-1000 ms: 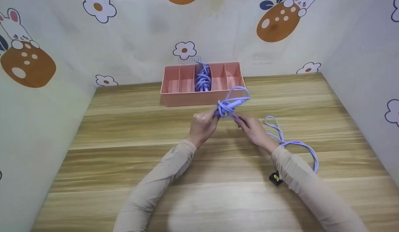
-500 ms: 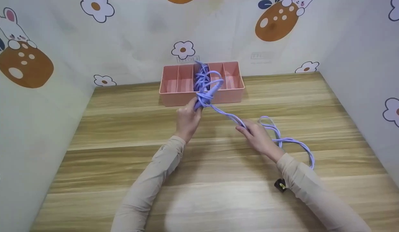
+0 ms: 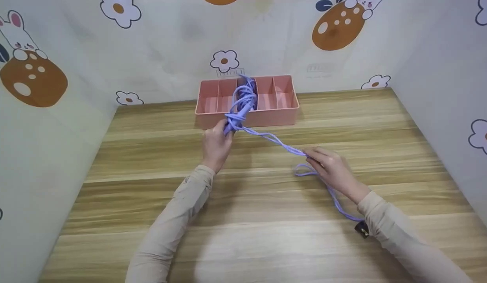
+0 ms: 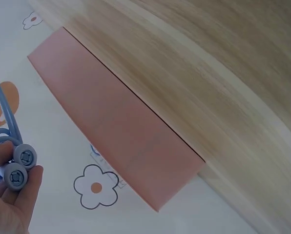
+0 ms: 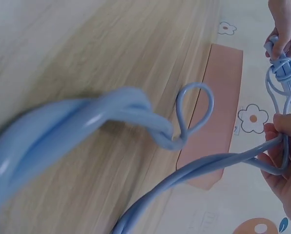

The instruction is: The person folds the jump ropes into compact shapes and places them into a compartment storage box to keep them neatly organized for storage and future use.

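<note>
My left hand (image 3: 217, 145) grips the two handles of a blue-violet jump rope in front of the pink box. The handle ends (image 4: 26, 157) show side by side between thumb and fingers in the left wrist view. Several turns of cord (image 3: 234, 119) are wound round the handles. A doubled length of the rope (image 3: 274, 138) runs from this bundle to my right hand (image 3: 333, 169), which pinches it. Beyond my right fingers the slack hangs down, with a small loop (image 5: 195, 87) at one end. A second bundled jump rope (image 3: 247, 88) lies in the box's middle compartment.
The pink divided box (image 3: 263, 117) stands at the back of the wooden table (image 3: 259, 220), close to the patterned wall (image 3: 164, 51). A small black object (image 3: 362, 229) shows beside my right sleeve.
My left hand has moved left with the wound handles, my right hand right and towards me. The doubled rope between them has lengthened, and the slack on the right has been drawn in.
</note>
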{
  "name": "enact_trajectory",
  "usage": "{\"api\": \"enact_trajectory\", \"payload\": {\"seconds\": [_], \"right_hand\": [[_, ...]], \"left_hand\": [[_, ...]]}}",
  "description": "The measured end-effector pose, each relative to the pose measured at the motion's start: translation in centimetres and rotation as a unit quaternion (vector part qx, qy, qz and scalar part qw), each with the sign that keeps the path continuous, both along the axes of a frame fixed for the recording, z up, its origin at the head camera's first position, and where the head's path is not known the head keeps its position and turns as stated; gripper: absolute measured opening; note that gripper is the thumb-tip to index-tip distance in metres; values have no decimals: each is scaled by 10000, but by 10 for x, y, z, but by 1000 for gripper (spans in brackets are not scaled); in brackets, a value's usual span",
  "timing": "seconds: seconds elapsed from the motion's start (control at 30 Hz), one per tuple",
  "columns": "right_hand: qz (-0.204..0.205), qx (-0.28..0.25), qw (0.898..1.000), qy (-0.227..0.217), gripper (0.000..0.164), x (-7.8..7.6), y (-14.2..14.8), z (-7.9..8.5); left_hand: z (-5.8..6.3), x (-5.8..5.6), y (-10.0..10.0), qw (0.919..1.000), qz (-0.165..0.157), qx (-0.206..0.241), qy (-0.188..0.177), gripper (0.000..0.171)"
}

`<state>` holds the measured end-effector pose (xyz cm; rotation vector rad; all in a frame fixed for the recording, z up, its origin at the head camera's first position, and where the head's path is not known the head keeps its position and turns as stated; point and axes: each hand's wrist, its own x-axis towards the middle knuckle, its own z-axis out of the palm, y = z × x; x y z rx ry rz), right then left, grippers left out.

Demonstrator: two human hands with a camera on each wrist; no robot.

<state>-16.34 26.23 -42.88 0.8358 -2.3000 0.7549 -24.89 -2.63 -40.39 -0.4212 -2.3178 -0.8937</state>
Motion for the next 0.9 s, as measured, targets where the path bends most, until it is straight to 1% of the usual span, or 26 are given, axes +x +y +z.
{"api": "enact_trajectory", "payload": {"seconds": [0.13, 0.3, 0.4, 0.5, 0.57, 0.73, 0.83, 0.9], "right_hand": [[-68, 458, 9986, 263, 23, 4, 0, 3], [-314, 1091, 9928, 381, 22, 8, 0, 8], [-513, 1504, 9859, 517, 22, 10, 2, 10], [-649, 1944, 9764, 674, 24, 13, 4, 11], [-665, 2143, 9717, 740, 25, 15, 5, 11], [-651, 2397, 9659, 724, 28, 20, 5, 15], [-745, 2635, 9592, 711, 31, 21, 7, 20], [-779, 2742, 9555, 764, 33, 19, 8, 25]], "left_hand": [[0, 1, 1, 9999, -8, -91, -136, 15], [-2, 3, 3, 9997, 26, -216, -84, 14], [-3, 4, 5, 9994, 74, -343, -55, 13], [-2, 5, 7, 9991, 63, -414, -92, 14], [0, 6, 9, 9989, 24, -444, -155, 14], [0, 6, 11, 9979, 31, -590, -264, 14], [-4, 4, 12, 9969, 71, -772, -132, 10], [-6, 3, 13, 9952, 106, -975, -12, 7]]}}
